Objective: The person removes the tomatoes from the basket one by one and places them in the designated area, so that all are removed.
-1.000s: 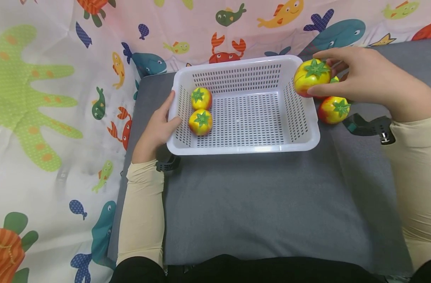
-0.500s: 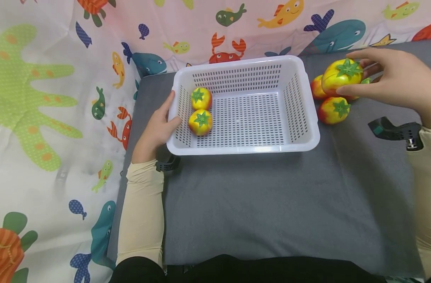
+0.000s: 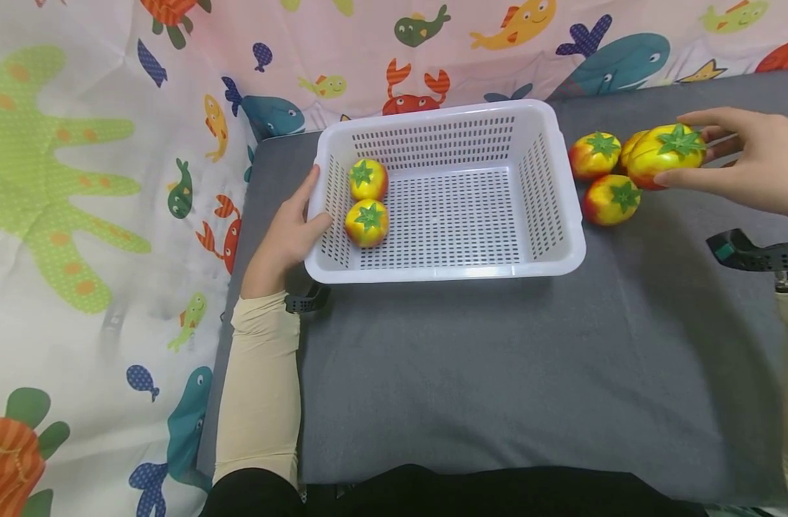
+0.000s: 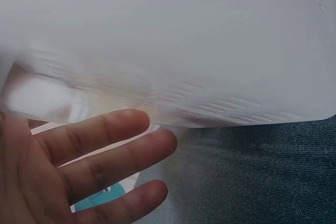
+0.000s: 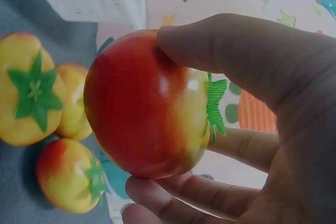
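My right hand holds a yellow-red toy tomato with a green leaf top, thumb on one side and fingers on the other. In the right wrist view this tomato is apart from the three lying on the table. Those three, a rear tomato, a front tomato and a partly hidden tomato, sit right of the white basket. My left hand grips the basket's left rim, thumb over it; in the left wrist view several fingers extend beneath. Two tomatoes lie inside, along the left.
A grey cloth covers the table. Behind and to the left hangs a curtain printed with sea animals. The basket's back rim stands close to the curtain.
My right hand has moved right with its tomato, away from the basket's right rim and past the tomatoes on the table. My left hand and the basket have stayed put.
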Available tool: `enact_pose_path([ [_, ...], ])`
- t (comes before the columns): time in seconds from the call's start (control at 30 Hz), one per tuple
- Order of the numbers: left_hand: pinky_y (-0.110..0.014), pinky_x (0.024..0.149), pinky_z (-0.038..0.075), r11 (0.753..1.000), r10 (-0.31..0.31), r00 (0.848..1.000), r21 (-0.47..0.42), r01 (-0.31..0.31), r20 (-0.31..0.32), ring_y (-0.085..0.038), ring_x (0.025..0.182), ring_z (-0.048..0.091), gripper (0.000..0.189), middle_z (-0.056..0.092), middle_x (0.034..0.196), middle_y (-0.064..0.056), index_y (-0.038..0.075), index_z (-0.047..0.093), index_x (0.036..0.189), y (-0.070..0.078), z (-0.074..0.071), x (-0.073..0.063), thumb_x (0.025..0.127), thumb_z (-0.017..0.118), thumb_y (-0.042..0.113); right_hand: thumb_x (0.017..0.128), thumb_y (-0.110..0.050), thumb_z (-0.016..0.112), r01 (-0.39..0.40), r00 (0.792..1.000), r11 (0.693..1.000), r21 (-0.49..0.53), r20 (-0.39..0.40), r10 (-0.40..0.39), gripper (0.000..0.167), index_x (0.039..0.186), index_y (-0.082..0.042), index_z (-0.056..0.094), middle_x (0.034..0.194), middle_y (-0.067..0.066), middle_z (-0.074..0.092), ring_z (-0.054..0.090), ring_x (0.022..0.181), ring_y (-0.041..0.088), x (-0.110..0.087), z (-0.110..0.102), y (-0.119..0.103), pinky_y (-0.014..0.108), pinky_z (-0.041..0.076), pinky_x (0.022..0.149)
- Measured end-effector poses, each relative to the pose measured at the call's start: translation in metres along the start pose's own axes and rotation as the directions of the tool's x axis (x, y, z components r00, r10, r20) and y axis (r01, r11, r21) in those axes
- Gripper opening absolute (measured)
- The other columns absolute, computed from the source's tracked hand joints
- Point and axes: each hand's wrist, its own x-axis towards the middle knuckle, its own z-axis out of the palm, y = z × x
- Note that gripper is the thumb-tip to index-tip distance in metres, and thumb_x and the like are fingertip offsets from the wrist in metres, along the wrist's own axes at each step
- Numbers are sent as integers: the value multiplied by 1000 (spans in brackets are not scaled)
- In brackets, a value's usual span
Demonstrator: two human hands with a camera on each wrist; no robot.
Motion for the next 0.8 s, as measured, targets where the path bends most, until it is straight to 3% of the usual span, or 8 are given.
enact_pose_path([
  [0.03,-48,79,65,1000,0,1000,-3,0,2,-37,112,73,89,46,162,-8,45,15,167,0,0,0,96,61,17,100,-39,70,-7,1000,1000,-2,-4,7,86,164,-1,27,144,41,38,39,125,61,1,1,6,40,54,77],
  [0.13,-48,79,65,1000,-2,1000,-8,2,4,-37,113,73,89,46,162,-8,45,15,167,0,1,0,96,61,17,99,-39,71,-13,1000,1000,10,-15,14,86,164,-1,29,142,42,38,40,122,62,0,2,14,39,51,72],
  [0.17,-48,79,65,1000,-1,1000,-12,1,4,-37,113,73,89,46,162,-8,45,15,167,0,1,0,96,61,17,99,-39,71,-19,1000,1000,4,-18,19,85,163,0,30,141,42,39,41,121,62,-1,2,14,34,46,67],
  [0.27,-48,80,65,1000,1,1000,-15,-1,6,-37,113,73,89,46,162,-8,45,15,167,0,1,-1,96,61,17,99,-34,71,-34,999,999,18,-16,34,83,160,6,31,138,45,37,40,118,65,-11,1,9,60,54,75],
  [0.33,-49,81,65,1000,2,1000,-16,-2,5,-37,115,72,89,45,163,-7,45,15,167,0,1,0,97,60,17,100,-34,70,-47,999,999,14,-13,48,83,159,8,30,137,46,36,40,118,66,-15,2,7,63,54,78],
  [0.4,-49,82,64,1000,3,1000,-15,-3,2,-37,116,72,88,44,164,-7,45,15,167,0,1,0,97,60,17,101,-34,68,-58,998,998,14,-10,58,82,159,10,29,138,46,34,38,118,66,-19,4,7,79,43,90],
  [0.8,-48,81,65,1000,-4,1000,0,4,-2,-36,114,72,89,44,164,-5,46,15,167,0,0,0,96,61,18,100,-40,67,-125,990,992,8,68,125,90,161,9,22,142,46,29,35,121,64,-14,19,33,79,38,98],
])
